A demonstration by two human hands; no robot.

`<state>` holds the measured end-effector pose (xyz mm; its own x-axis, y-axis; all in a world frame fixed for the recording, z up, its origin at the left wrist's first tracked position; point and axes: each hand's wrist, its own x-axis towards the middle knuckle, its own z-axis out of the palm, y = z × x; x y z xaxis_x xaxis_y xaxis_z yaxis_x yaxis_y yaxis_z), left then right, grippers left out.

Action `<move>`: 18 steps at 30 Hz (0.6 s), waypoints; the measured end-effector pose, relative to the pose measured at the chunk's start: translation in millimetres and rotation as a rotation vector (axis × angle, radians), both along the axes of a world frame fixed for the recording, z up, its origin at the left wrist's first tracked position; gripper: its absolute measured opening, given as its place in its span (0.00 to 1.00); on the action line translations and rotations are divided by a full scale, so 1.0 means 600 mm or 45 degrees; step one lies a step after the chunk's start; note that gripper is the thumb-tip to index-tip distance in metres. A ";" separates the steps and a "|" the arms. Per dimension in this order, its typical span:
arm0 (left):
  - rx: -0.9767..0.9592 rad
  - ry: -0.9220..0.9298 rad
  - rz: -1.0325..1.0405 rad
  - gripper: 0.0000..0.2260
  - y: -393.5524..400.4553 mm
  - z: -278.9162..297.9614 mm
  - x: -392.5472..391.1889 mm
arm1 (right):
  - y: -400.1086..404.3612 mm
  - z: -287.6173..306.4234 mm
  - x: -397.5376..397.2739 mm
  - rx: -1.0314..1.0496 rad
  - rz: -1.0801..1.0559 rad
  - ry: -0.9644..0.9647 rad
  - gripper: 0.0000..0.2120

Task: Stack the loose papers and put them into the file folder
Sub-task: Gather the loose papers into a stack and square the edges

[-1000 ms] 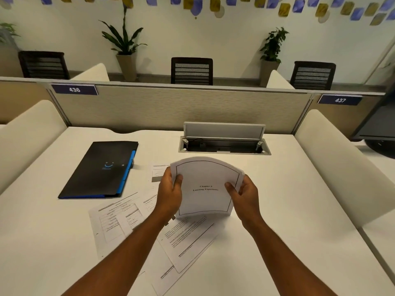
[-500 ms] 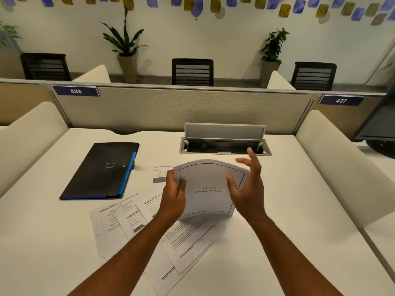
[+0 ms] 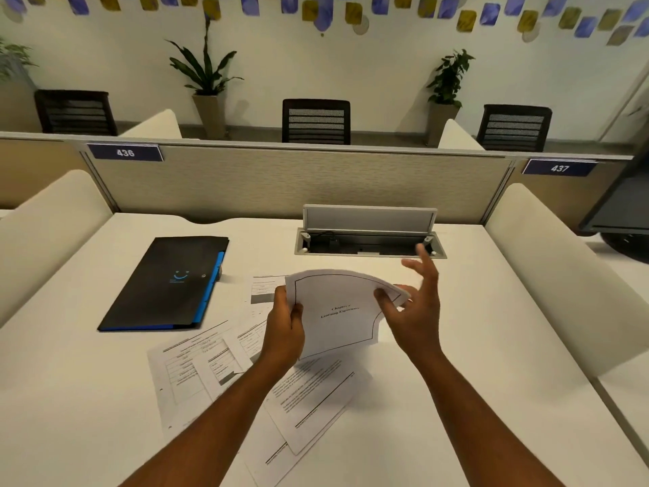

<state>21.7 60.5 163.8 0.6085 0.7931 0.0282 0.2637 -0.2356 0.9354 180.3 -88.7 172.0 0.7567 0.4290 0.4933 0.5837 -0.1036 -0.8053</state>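
1. File folder (image 3: 165,284) — lying closed at far left, well apart from the papers.
2. Loose papers (image 3: 210,367) — scattered on the desk (image 3: 456,398), uncollected.
3. Left hand (image 3: 284,328) — clamped on the title sheet (image 3: 337,311).
4. Right hand (image 3: 418,311) — fingers now spread, only the thumb touching; a regrip is suggested.
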 end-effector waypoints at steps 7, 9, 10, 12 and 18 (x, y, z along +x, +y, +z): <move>0.043 0.051 -0.042 0.13 -0.001 -0.006 -0.001 | -0.003 -0.060 0.006 -0.118 0.105 0.547 0.06; 0.017 0.032 -0.005 0.17 -0.002 -0.002 0.003 | 0.004 -0.045 -0.004 -0.067 -0.018 0.570 0.09; 0.016 0.008 0.011 0.17 -0.003 0.003 0.005 | 0.006 -0.036 -0.008 -0.029 -0.044 0.564 0.10; 0.028 -0.064 0.047 0.17 -0.008 0.015 0.009 | 0.009 -0.023 -0.016 0.042 -0.051 0.543 0.09; 0.061 -0.111 0.062 0.16 -0.023 0.013 0.012 | 0.010 -0.035 -0.042 0.024 -0.073 0.526 0.13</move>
<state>28.8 46.9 171.5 0.5628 0.8181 0.1181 0.1940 -0.2696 0.9432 155.0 -82.4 151.0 0.9151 0.3740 0.1505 0.2048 -0.1095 -0.9727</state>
